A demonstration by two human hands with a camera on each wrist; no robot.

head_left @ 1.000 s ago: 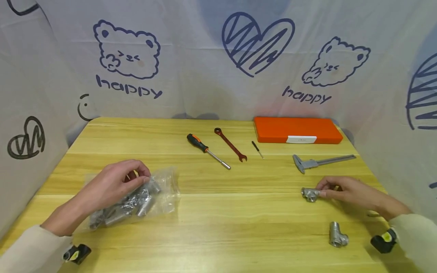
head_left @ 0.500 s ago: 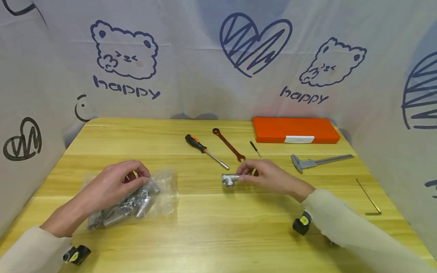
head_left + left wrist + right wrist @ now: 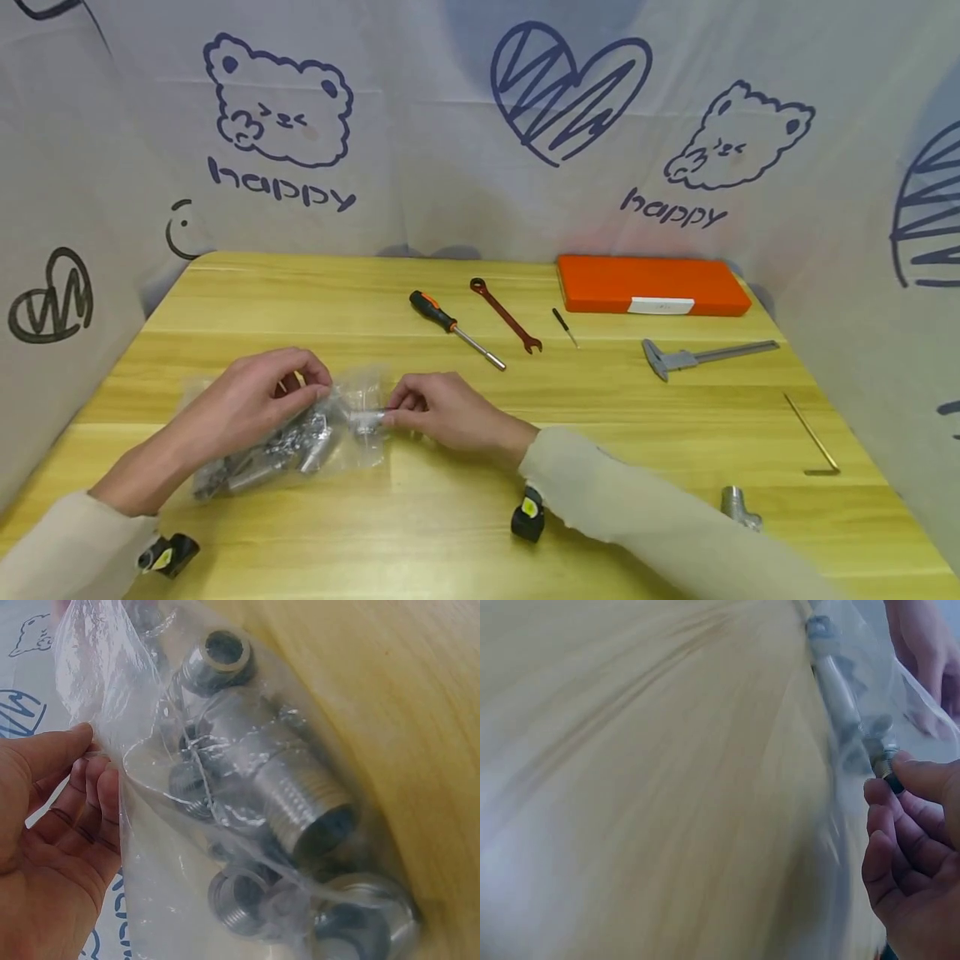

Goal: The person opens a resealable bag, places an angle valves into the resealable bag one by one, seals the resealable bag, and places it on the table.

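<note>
A clear plastic bag (image 3: 352, 392) of several metal pipe fittings (image 3: 300, 810) lies on the wooden table (image 3: 450, 517) at the left. My left hand (image 3: 311, 385) pinches the bag's upper edge, and the left wrist view shows its fingers (image 3: 75, 750) on the plastic film. My right hand (image 3: 392, 414) holds a metal tee fitting (image 3: 367, 417) at the bag's right side. In the right wrist view its fingertips (image 3: 900, 780) pinch that fitting (image 3: 889, 761) against the plastic. Whether the fitting is inside the bag is unclear.
A second tee fitting (image 3: 738, 504) stands near the front right. Further back lie a screwdriver (image 3: 453, 327), a red wrench (image 3: 506, 317), a small screwdriver (image 3: 566, 327), an orange case (image 3: 652, 286), a caliper (image 3: 697, 357) and a hex key (image 3: 813, 433). Printed cloth walls enclose the table.
My right hand carried the tee fitting from the right side of the table leftward across the middle to the bag. The left hand stayed on the bag.
</note>
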